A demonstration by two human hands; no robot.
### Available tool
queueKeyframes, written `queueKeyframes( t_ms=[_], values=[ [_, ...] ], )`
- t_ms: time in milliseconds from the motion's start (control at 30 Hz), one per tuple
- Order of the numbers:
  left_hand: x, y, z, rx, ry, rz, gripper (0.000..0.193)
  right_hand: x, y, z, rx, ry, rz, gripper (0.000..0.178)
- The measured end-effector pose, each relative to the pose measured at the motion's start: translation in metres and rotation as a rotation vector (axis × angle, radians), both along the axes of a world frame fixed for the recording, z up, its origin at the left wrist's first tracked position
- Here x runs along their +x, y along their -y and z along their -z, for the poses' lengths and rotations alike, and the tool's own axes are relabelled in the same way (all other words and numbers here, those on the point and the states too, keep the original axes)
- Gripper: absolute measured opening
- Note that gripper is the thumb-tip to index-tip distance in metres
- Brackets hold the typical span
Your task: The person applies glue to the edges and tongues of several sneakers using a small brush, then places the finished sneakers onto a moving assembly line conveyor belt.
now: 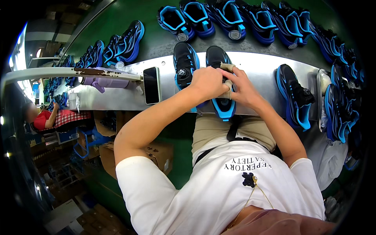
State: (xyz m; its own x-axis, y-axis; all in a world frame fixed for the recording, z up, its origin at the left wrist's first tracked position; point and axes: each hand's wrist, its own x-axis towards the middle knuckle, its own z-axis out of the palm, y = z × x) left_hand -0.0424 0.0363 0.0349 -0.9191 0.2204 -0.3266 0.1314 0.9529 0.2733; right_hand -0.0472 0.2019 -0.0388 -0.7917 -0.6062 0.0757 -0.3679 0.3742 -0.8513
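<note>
We see two bare hands working at a black and blue shoe, which lies at the near edge of a silver metal table, in front of the body. Its toe points to the far side, and its blue heel reaches over the near edge. The left hand comes over the middle of this shoe with its fingers bent inward; its fingertips are hidden from us, so we cannot tell what they grip. The right hand is at the right side of the shoe, its fingers curved toward the left hand and its thumb apart from them. Beige covers are on some of its fingers. Whether these fingers pinch some part of the shoe, we cannot tell.

Just to the left stands a second shoe of the same kind, also with the toe to the far side. Farther left we find a phone with a dark screen, and then a purple bottle lying on its side, partly behind a white pole with chipped paint. To the right, well apart from the hands, there is a single shoe. On the far side, many similar shoes stand in a row on a dark surface.
</note>
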Motion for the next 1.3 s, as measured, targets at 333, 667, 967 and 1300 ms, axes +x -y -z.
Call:
queueKeyframes(
  t_ms=[333, 667, 967, 1300],
  values=[
    [0.099, 0.004, 0.007, 0.868, -0.033, -0.531, 0.016, -0.019, -0.001, -0.038, -0.035, -0.007, -0.245, 0.047],
    [0.116, -0.003, 0.025, 1.546, 0.396, -0.946, 0.016, -0.019, 0.01, -0.061, 0.134, 0.144, -0.216, 0.034],
    [0.112, 0.005, 0.012, 1.323, 0.308, -0.733, 0.021, -0.012, 0.013, -0.05, 0.203, -0.201, -0.134, 0.032],
    [0.092, -0.009, 0.018, 0.185, -0.39, -0.17, 0.081, -0.176, 0.153, -0.081, 0.531, -0.57, -0.145, 0.074]
  ],
)
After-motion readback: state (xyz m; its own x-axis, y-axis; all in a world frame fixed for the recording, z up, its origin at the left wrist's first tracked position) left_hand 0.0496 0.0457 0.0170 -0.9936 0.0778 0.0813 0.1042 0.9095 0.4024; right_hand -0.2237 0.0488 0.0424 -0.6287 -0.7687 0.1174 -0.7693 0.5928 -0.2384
